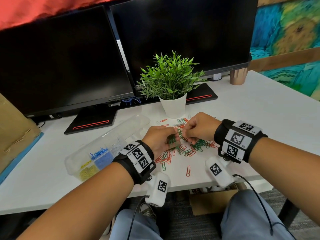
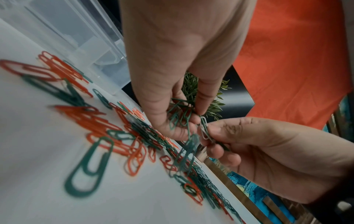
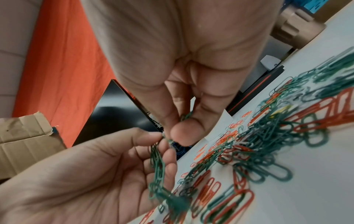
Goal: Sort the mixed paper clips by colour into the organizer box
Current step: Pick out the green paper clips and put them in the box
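Your organizer box (image 1: 103, 146) sits lower left on the worktop (image 1: 259, 118); the red-green pile (image 1: 187, 149) lies at centre. Your left hand (image 1: 160, 140) grips green clips (image 2: 180, 116); your right hand (image 1: 199, 127) pinches one. Light, springy, tangle-prone: pinch the loop end.

We see even, soft light on the white tabletop (image 1: 259, 110), with faint shadows and mild glare on the clear organizer box (image 1: 110, 135). The head view bends at its edges. In both wrist views, near paper clips (image 2: 86, 166) blur heavily.
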